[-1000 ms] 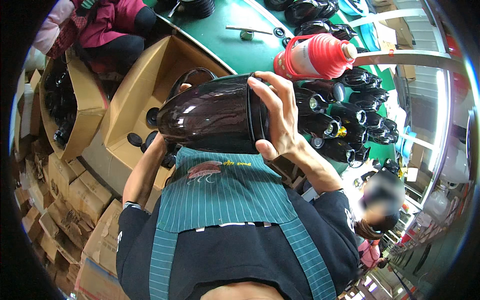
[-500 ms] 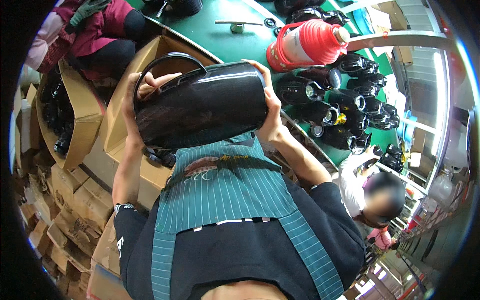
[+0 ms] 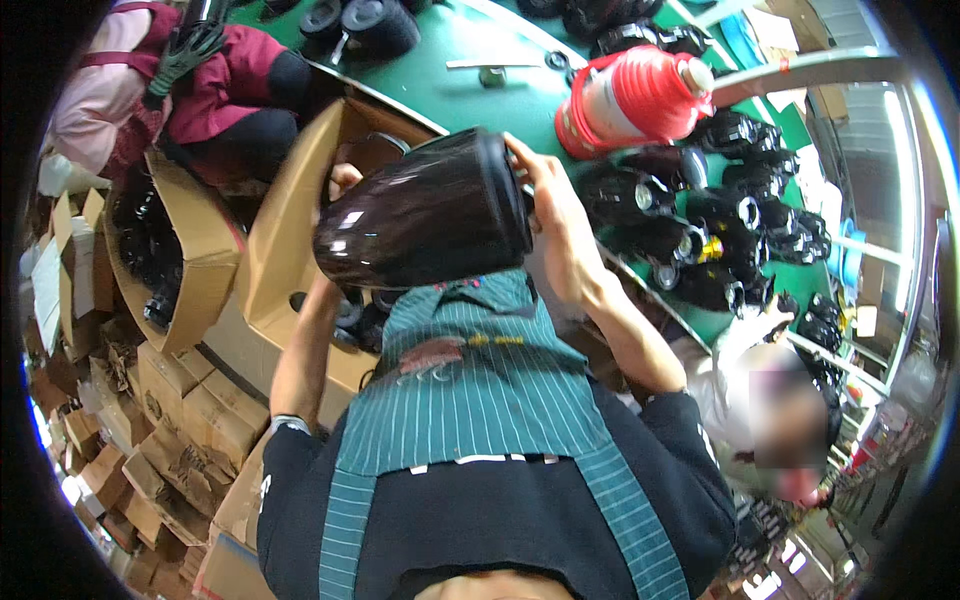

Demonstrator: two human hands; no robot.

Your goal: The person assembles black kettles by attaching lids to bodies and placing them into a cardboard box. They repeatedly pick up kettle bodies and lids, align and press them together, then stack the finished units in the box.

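Glossy dark-brown jug body (image 3: 420, 215) lying sideways; right hand (image 3: 560, 225) fingers gripping its rim end, left hand (image 3: 343, 178) w/ fingers mostly hidden, supporting far side.

Bright, even light; fisheye bending, dark rim.

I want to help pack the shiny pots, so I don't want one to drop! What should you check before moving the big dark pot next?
1. Right hand grips the rim end of the dark pot: ok.
2. Left hand supports the far side: cannot tell, mostly hidden behind the pot.
3. Pot held level: not ok, it lies tilted on its side in the air.
4. Open cardboard box beside the pot has room: cannot tell, dark parts already lie inside.
5. Red flask on the green table stands apart from the pot: ok.
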